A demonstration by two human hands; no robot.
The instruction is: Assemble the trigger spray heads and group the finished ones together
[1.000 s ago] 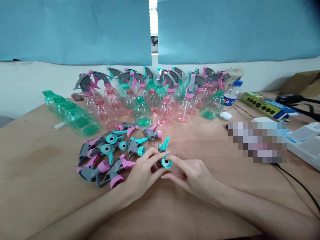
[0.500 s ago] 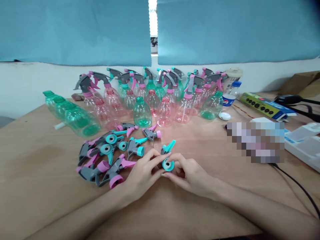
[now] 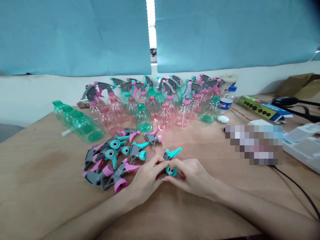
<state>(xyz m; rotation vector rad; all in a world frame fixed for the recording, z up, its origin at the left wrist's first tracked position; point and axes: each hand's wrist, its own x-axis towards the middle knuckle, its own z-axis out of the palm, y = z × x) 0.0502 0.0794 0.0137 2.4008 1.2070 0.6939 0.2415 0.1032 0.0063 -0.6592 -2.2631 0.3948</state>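
I see grey and turquoise on the held spray head [image 3: 174, 153], grey with pink on some loose spray heads [image 3: 117, 176]. The spray bottles [image 3: 144, 120] are tinted clear green or pink. The surface [image 3: 42, 200] is brown with a darker patch, the curtain [image 3: 75, 36] blue, the long box [image 3: 260, 109] yellow-green with black circles.

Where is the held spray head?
In the head view, the spray head is below centre, between left hand and right hand, right of the loose spray heads.
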